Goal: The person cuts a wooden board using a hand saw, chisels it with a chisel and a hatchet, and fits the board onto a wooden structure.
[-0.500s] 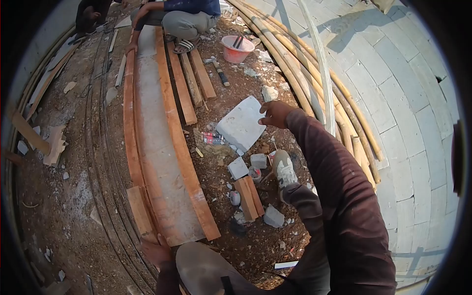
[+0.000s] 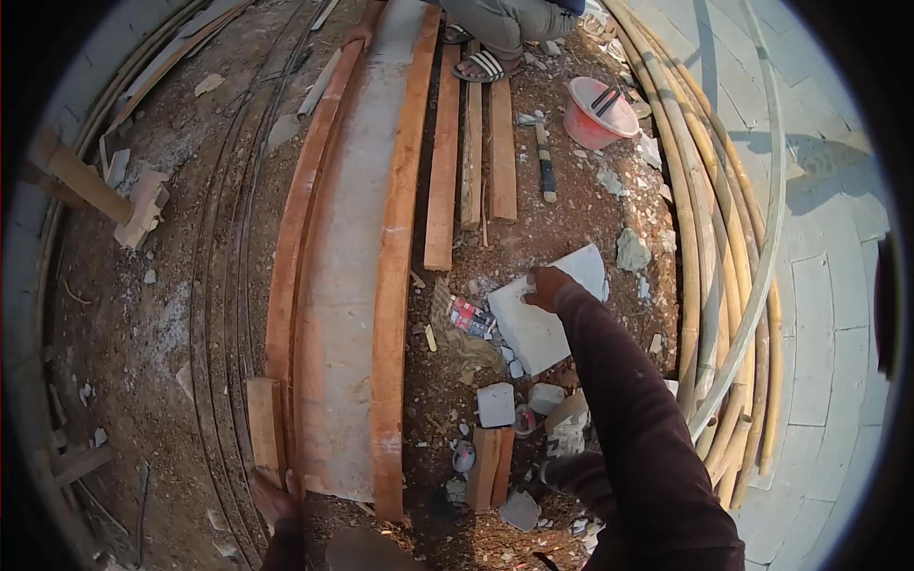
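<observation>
My left hand (image 2: pixel 274 499) is at the near end of the long wooden formwork. Its fingers and thumb close round the lower end of a short wooden block (image 2: pixel 266 428), which lies against the outside of the left plank (image 2: pixel 303 238). My right hand (image 2: pixel 549 288) is over a pale, flat slab (image 2: pixel 533 333), fingers slightly bent and apart. Whether it touches the slab is unclear. A pale, smooth strip (image 2: pixel 352 247) lies between the left plank and the right plank (image 2: pixel 398 238).
Loose boards (image 2: pixel 442 171), a dark-banded handle (image 2: pixel 546 162) and a pink bucket (image 2: pixel 600 119) lie ahead. A person's sandalled foot (image 2: pixel 486 67) is beside the formwork, and their hand (image 2: pixel 358 36) touches the left plank. Bamboo poles (image 2: pixel 709 219) run along the right; thin rods (image 2: pixel 214 314) run left.
My view has shifted, so the formwork stands more upright in it. My right hand has moved from the slab's right edge to above the slab. My left hand stays at the block.
</observation>
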{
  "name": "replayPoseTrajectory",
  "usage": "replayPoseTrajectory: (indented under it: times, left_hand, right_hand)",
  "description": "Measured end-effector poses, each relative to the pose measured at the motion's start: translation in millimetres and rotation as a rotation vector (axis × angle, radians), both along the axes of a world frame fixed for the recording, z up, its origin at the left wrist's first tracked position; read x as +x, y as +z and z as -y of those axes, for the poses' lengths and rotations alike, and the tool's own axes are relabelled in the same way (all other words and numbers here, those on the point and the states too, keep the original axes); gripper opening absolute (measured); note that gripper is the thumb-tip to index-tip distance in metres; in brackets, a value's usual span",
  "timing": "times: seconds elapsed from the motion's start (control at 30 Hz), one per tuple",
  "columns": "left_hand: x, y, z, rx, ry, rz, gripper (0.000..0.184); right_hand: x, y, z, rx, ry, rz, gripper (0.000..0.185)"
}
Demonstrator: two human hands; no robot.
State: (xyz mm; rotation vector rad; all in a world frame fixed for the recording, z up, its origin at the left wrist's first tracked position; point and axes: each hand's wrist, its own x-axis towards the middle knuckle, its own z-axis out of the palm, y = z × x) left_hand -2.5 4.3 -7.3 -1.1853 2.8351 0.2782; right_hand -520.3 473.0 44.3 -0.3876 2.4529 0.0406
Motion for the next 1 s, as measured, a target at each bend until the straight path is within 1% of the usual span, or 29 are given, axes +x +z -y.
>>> replayPoseTrajectory:
  times: [0.03, 0.13, 0.2, 0.23, 0.3, 0.33, 0.37, 0.4, 0.43, 0.47, 0.5, 0.6, 0.67, 0.7, 0.73, 0.77, 0.8, 0.83, 0.9, 0.93, 1.0]
  left_hand:
    - [0.8, 0.4, -0.6, -0.012, 0.008, 0.016, 0.082]
    - [-4.2, -1.5, -8.7, -0.001, 0.055, 0.087, 0.086]
    - [-0.5, -5.6, -9.4, -0.041, 0.045, 0.097, 0.087]
    - [-1.6, -7.1, -11.0, -0.038, 0.064, 0.083, 0.086]
    - [-6.7, -21.0, -0.3, -0.065, 0.054, 0.095, 0.085]
    - [5.9, -20.8, -1.7, -0.062, 0.040, 0.136, 0.085]
    - [2.0, -10.7, -5.3, -0.036, 0.025, 0.088, 0.084]
    - [-5.2, 1.3, -6.9, -0.011, 0.018, 0.068, 0.083]
    - [-9.2, 16.7, -12.6, 0.068, 0.067, 0.130, 0.081]
    - [-1.8, 2.4, -14.0, -0.049, 0.023, 0.094, 0.081]
    - [-1.7, -1.7, -8.9, -0.041, 0.018, 0.068, 0.081]
    - [-8.9, 0.7, -9.7, -0.040, 0.031, 0.058, 0.081]
    - [-9.3, 0.9, -7.4, -0.039, 0.015, 0.038, 0.080]
    - [-7.7, -2.2, -7.1, -0.055, -0.001, 0.016, 0.080]
    - [-5.7, -1.1, -4.1, -0.078, -0.020, -0.007, 0.079]
    - [-9.9, 8.0, -8.0, -0.075, -0.002, 0.027, 0.079]
    - [-8.7, 6.3, -6.0, -0.093, -0.021, 0.022, 0.079]
    - [-3.3, -3.2, -7.0, -0.116, -0.026, 0.004, 0.079]
    - [-1.2, -6.8, -5.0, -0.131, -0.006, -0.024, 0.079]
    - [-1.0, -4.2, -9.5, -0.107, 0.006, -0.025, 0.078]
    - [-6.5, 14.5, -13.5, -0.043, 0.026, -0.062, 0.078]
  right_hand:
    - [-3.4, 0.8, 4.0, 0.014, -0.021, 0.006, 0.054]
    - [-25.9, -1.2, 13.0, 0.109, 0.048, 0.068, 0.054]
    - [-25.7, -14.2, 14.4, 0.105, 0.038, 0.043, 0.052]
    - [-29.4, -11.5, 21.5, 0.096, 0.024, 0.020, 0.051]
    - [-29.4, -7.9, 34.4, 0.141, 0.061, 0.046, 0.054]
    - [-28.6, -10.8, 38.6, 0.118, 0.054, 0.000, 0.058]
    - [-29.8, -3.3, 45.9, 0.098, -0.013, 0.032, 0.063]
    - [-28.6, -8.1, 49.5, 0.053, -0.023, 0.007, 0.053]
    - [-21.3, -20.4, 46.1, 0.003, -0.027, -0.021, 0.048]
    - [-12.4, -28.4, 45.8, -0.060, -0.024, -0.080, 0.042]
    - [0.5, -23.5, 53.2, -0.133, 0.000, -0.095, 0.038]
    - [65.9, -7.7, 65.8, -0.251, -0.052, 0.062, 0.035]
    - [132.1, -25.7, 60.3, -0.308, -0.041, 0.081, 0.034]
    - [168.3, -52.5, 50.4, -0.366, 0.153, 0.022, 0.039]
    - [216.5, -31.4, 59.0, -0.306, 0.131, 0.012, 0.051]
    - [257.2, -23.2, 63.4, -0.191, 0.194, 0.072, 0.066]
    - [294.3, -24.5, 62.2, -0.108, 0.390, -0.012, 0.079]
    - [321.2, -21.3, 67.2, 0.037, 0.477, -0.002, 0.090]
    - [359.2, -42.0, 65.1, 0.148, 0.589, -0.043, 0.101]
    - [370.4, -42.2, 64.4, 0.173, 0.566, -0.096, 0.092]
    - [380.9, -84.6, 52.5, 0.155, 0.530, -0.266, 0.075]
